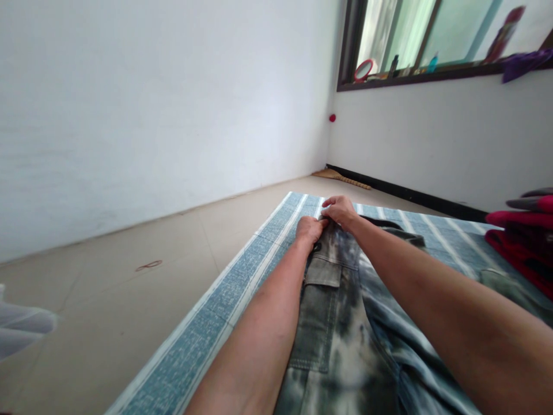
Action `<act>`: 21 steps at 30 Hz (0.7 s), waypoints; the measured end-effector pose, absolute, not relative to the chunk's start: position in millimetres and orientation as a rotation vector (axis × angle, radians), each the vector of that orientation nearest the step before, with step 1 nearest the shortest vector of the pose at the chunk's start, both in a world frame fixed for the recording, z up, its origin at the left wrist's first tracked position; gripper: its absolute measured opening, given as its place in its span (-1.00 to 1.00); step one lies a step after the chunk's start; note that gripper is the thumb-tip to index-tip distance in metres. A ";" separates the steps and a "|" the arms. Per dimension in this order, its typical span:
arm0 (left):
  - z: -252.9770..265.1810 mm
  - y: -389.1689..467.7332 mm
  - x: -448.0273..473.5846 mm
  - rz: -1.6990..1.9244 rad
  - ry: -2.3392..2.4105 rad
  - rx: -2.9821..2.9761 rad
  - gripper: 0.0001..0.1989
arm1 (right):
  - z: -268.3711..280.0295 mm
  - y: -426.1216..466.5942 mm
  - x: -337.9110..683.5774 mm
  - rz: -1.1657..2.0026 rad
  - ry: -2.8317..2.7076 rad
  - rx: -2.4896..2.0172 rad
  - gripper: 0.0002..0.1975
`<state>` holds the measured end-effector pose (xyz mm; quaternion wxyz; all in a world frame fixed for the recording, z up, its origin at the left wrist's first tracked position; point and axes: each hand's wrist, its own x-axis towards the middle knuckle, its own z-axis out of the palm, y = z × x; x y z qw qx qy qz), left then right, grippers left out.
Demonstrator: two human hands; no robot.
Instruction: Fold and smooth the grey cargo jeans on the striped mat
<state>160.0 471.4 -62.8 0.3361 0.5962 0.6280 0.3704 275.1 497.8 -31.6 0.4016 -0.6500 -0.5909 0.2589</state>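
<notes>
A pair of tie-dyed grey cargo pants point(349, 311) lies lengthwise before me, its flapped side pocket facing up. At the far waist end, my left hand point(309, 230) is closed on the edge of the fabric. Close beside it, my right hand point(340, 211) pinches the same waist edge, with some fingers lifted. A dark strap-like piece of cloth point(382, 223) shows past my right wrist. Under the pants is a blue and white striped sheet point(224, 305). My forearms hide part of the pants.
Folded red and grey clothes point(525, 236) are stacked at the right. A reddish loop point(148, 266) lies on the tiled floor point(173, 300) at left. A straw-coloured broom point(345, 177) rests by the corner. Above, the window sill point(415, 76) holds a round mirror point(363, 70) and bottles.
</notes>
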 end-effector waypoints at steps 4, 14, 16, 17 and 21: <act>-65.0 471.9 160.1 0.974 1.609 1.539 -0.63 | -30.1 495.8 281.8 0.752 -1.438 -1.695 -0.92; -57.4 461.0 155.2 0.993 1.463 1.442 -0.58 | -20.6 483.0 284.2 1.196 -1.317 -1.586 -0.89; -55.8 458.6 154.4 0.989 1.437 1.420 -0.58 | -19.1 483.4 282.9 1.218 -1.278 -1.602 -0.87; -55.6 458.1 154.4 0.991 1.428 1.409 -0.58 | -18.7 483.8 282.2 1.220 -1.259 -1.614 -0.86; -56.7 458.9 155.2 1.010 1.414 1.372 -0.55 | -18.6 485.6 280.2 1.196 -1.199 -1.624 -0.89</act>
